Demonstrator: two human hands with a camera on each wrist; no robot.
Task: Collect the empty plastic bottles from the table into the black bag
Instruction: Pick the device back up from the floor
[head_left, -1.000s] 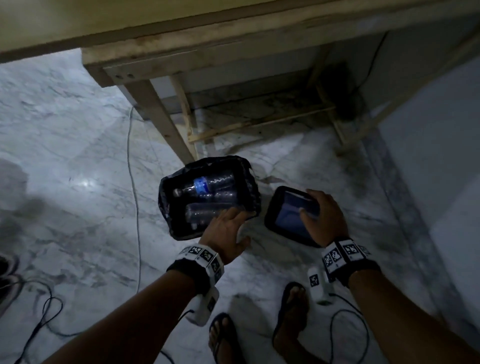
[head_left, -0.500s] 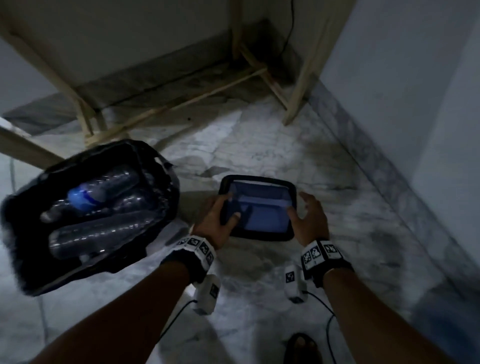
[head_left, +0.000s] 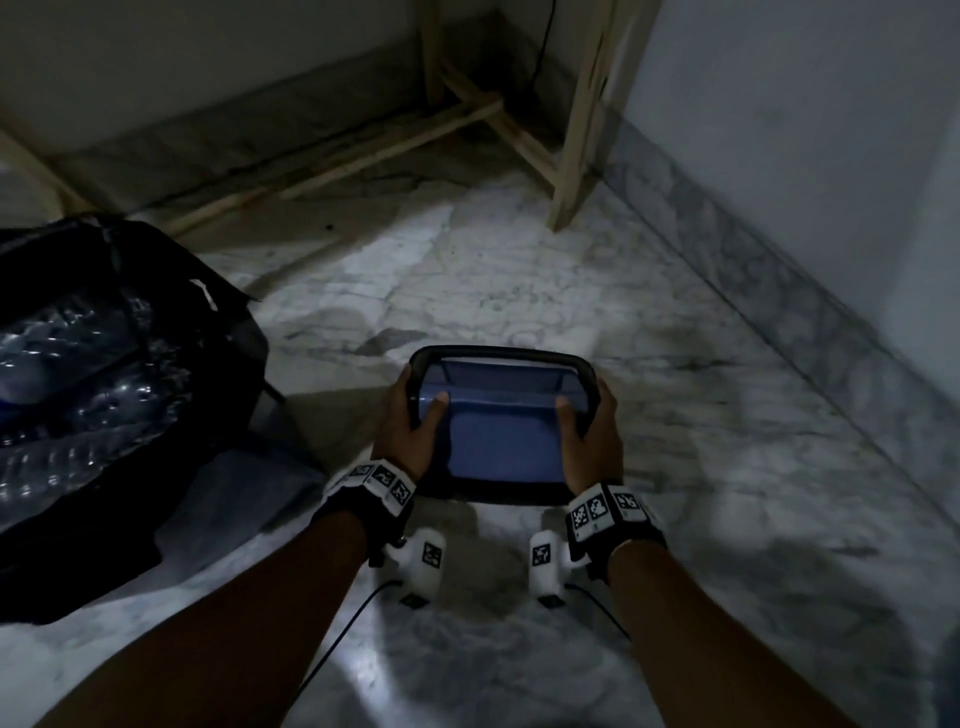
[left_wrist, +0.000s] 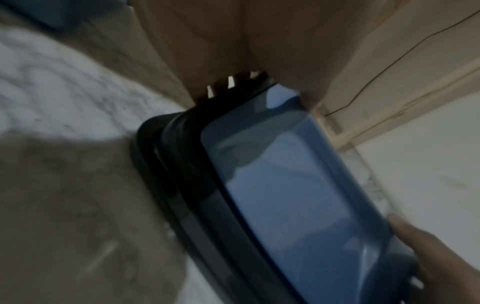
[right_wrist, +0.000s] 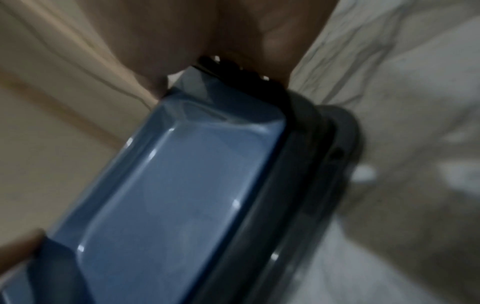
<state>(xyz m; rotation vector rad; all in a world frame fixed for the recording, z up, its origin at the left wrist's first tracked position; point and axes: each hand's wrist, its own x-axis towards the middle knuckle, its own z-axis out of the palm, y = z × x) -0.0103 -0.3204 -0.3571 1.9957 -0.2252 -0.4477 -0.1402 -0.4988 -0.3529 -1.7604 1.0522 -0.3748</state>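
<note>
The left hand (head_left: 410, 436) and right hand (head_left: 589, 434) each grip a side of a blue rectangular plastic tray with a black rim (head_left: 501, 441), thumbs inside. The black bag (head_left: 130, 389) holding clear plastic bottles (head_left: 62, 374) lies on the marble floor (head_left: 519, 280), near the left hand.

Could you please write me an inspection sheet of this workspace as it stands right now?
Surface: marble floor, grey-veined, dimly lit.
Job's things: black bag on the floor at left, open, with clear plastic bottles lying inside.
Clutter: blue tray with a black rim, held at its two sides.
Grippers: left hand grips the tray's left edge, thumb inside; right hand grips the right edge likewise.
Cables: thin leads run from the wrist cameras; a black wire hangs by the wall.
Surroundings: wooden table legs and crossbars, pale wall, marble skirting.
</note>
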